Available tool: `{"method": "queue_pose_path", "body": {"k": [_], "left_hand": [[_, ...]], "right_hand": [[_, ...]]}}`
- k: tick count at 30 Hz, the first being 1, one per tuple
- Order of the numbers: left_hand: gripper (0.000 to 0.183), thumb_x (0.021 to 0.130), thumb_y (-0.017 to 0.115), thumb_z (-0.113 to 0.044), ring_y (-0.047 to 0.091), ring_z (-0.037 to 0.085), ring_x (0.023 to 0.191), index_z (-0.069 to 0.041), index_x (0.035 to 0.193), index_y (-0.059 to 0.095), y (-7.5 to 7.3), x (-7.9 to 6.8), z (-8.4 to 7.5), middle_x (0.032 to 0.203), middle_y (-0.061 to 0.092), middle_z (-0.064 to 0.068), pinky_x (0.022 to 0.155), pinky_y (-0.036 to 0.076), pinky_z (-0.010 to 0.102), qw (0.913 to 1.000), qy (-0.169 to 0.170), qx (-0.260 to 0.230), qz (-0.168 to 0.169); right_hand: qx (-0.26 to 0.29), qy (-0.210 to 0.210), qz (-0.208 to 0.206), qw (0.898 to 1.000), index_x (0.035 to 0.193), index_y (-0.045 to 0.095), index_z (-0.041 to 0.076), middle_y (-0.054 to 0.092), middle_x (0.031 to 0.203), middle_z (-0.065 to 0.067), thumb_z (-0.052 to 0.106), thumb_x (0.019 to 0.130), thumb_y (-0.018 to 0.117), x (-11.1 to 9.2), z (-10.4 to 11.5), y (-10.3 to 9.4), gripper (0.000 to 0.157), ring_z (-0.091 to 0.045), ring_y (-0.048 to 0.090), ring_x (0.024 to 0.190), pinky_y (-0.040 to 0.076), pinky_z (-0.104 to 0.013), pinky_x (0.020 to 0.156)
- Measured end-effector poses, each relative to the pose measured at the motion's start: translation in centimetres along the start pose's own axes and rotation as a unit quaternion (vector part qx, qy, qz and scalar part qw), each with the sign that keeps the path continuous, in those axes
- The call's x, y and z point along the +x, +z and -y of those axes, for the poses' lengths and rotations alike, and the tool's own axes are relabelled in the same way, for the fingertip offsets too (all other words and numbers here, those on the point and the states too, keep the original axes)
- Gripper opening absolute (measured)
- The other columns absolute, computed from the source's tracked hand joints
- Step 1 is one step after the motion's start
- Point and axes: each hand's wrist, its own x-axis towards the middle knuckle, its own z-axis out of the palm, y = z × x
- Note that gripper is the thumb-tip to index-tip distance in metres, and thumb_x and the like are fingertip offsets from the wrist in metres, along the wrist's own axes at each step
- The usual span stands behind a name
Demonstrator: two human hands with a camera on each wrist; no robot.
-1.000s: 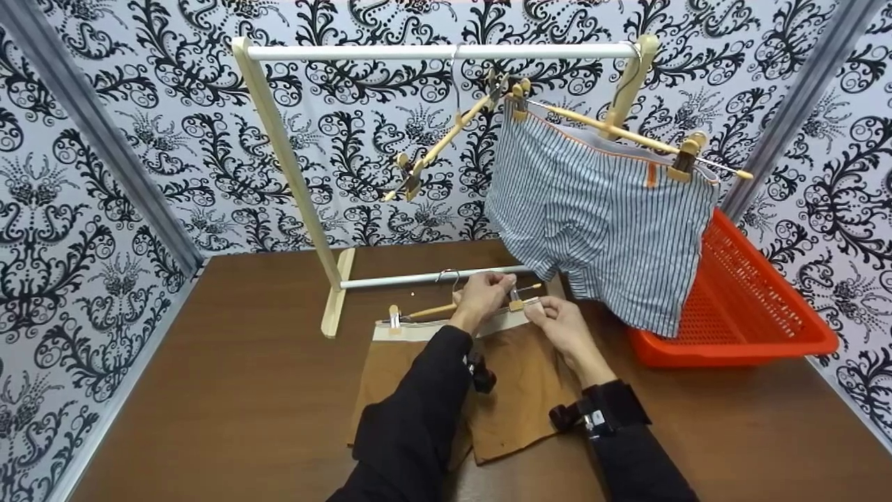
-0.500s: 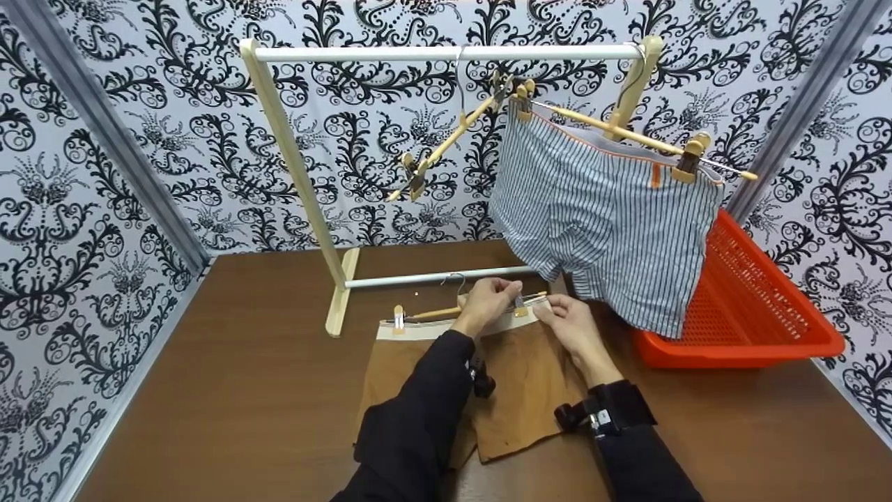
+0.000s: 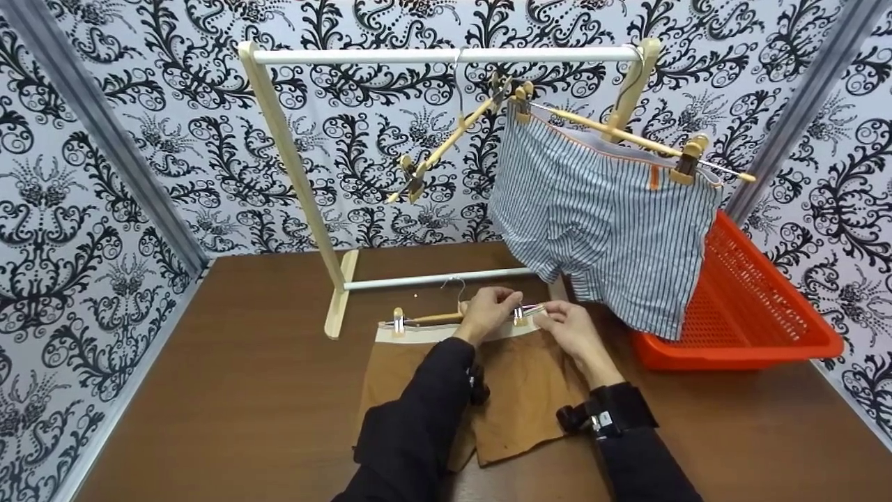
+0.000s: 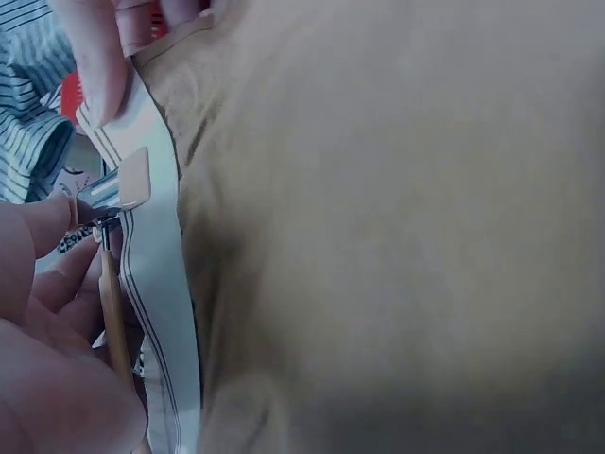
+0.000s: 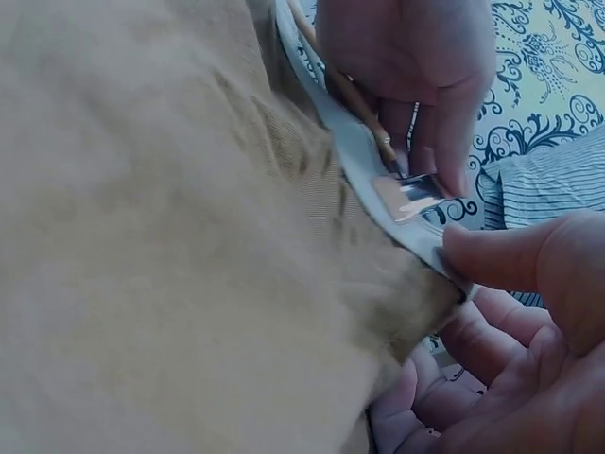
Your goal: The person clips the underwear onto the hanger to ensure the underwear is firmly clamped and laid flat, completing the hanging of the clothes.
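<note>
Now, left hand [image 3: 491,314]: fingers pinching one clip [image 5: 392,197] of the hanger [image 3: 435,319], its pad over the pale waistband [image 3: 424,335]
Right hand [image 3: 575,331]: fingers pinching the waistband's corner, just beside that clip
Brown shorts [image 3: 519,390]: spread on the counter [image 3: 230,390], in front of the rack [image 3: 300,167], the other clip [image 3: 398,322] sitting over the waistband's opposite end
Slip risk: too little cloth under the pad, and this corner could well pop free
Bunching risk: an uneven pull might wrinkle the waistband between the clips, leaving it crooked
</note>
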Motion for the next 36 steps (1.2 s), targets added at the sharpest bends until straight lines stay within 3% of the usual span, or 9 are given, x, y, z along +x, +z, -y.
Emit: {"method": "queue_pose_path", "body": {"k": [7,12,16,20,22,25,28,32,36], "left_hand": [[0.023,0.101,0.062,-0.025,0.067,0.021,0.108,-0.009,0.108,0.078,-0.1,-0.3,0.8,0.105,0.076,-0.001,0.103,0.027,0.056,0.9989,0.0,0.045,0.012],[0.023,0.101,0.062,-0.024,0.067,0.022,0.108,-0.009,0.11,0.078,-0.2,-0.4,0.9,0.104,0.076,0.0,0.099,0.032,0.051,0.998,0.0,0.063,0.01],[0.025,0.1,0.063,-0.018,0.067,0.024,0.109,-0.004,0.118,0.073,-0.7,-0.6,0.6,0.11,0.075,0.005,0.099,0.04,0.044,0.9988,0.002,0.048,-0.002],[0.031,0.099,0.065,-0.014,0.065,0.025,0.114,-0.002,0.127,0.067,-1.9,-0.6,-0.3,0.118,0.072,0.009,0.106,0.04,0.044,0.9982,0.02,0.05,-0.027],[0.033,0.099,0.064,-0.013,0.063,0.027,0.119,-0.002,0.13,0.065,-2.9,-0.6,-1.1,0.124,0.07,0.011,0.109,0.037,0.047,0.9955,0.043,0.079,-0.03],[0.036,0.098,0.065,-0.011,0.061,0.029,0.121,0.001,0.132,0.063,-4.5,-1.0,-2.2,0.126,0.067,0.016,0.109,0.039,0.044,0.9863,0.081,0.142,-0.021],[0.031,0.094,0.067,-0.008,0.064,0.032,0.113,0.001,0.124,0.066,-5.7,-1.6,-2.4,0.117,0.068,0.017,0.1,0.049,0.042,0.9665,0.104,0.235,-0.002],[0.021,0.086,0.069,-0.006,0.067,0.034,0.103,-0.002,0.107,0.069,-6.8,-3.2,-1.3,0.11,0.07,0.015,0.088,0.055,0.045,0.9345,0.095,0.342,0.019],[0.016,0.085,0.066,-0.005,0.066,0.035,0.104,-0.002,0.099,0.071,-7.4,-4.8,-0.1,0.112,0.069,0.015,0.084,0.056,0.05,0.921,0.069,0.382,0.031]], "right_hand": [[0.008,0.013,0.007,1.0,0.12,0.063,-0.011,0.071,0.108,-0.02,0.0,0.094,0.067,0.0,0.2,0.3,0.028,-0.013,0.063,0.087,0.051,-0.025,0.068],[-0.018,-0.014,0.009,1.0,0.118,0.064,-0.012,0.071,0.106,-0.02,-0.003,0.094,0.066,0.1,0.2,0.5,0.026,-0.019,0.064,0.091,0.051,-0.026,0.071],[-0.101,-0.079,-0.003,0.992,0.115,0.067,-0.008,0.07,0.112,-0.02,-0.002,0.093,0.068,-0.3,1.2,0.5,0.022,-0.032,0.065,0.103,0.053,-0.038,0.087],[-0.164,-0.174,0.001,0.971,0.117,0.069,-0.002,0.069,0.118,-0.018,0.005,0.094,0.071,-1.5,3.9,0.3,0.024,-0.037,0.063,0.112,0.049,-0.052,0.097],[-0.177,-0.218,0.012,0.96,0.119,0.068,-0.001,0.069,0.12,-0.017,0.007,0.094,0.072,-2.2,5.0,0.2,0.027,-0.035,0.062,0.116,0.047,-0.053,0.1],[-0.198,-0.262,0.024,0.944,0.123,0.068,-0.002,0.068,0.125,-0.017,0.008,0.094,0.073,-2.8,5.9,0.0,0.031,-0.034,0.06,0.121,0.044,-0.051,0.105],[-0.222,-0.269,0.042,0.936,0.126,0.066,-0.003,0.065,0.131,-0.02,0.009,0.094,0.073,-2.9,5.9,-0.1,0.035,-0.036,0.057,0.126,0.041,-0.051,0.109],[-0.265,-0.256,0.086,0.926,0.132,0.062,-0.005,0.056,0.141,-0.025,0.011,0.095,0.071,-2.9,5.4,0.4,0.041,-0.041,0.052,0.131,0.037,-0.054,0.112],[-0.288,-0.233,0.141,0.918,0.138,0.056,-0.007,0.044,0.15,-0.028,0.013,0.098,0.066,-2.9,4.7,1.1,0.046,-0.046,0.043,0.137,0.031,-0.056,0.114]]}}
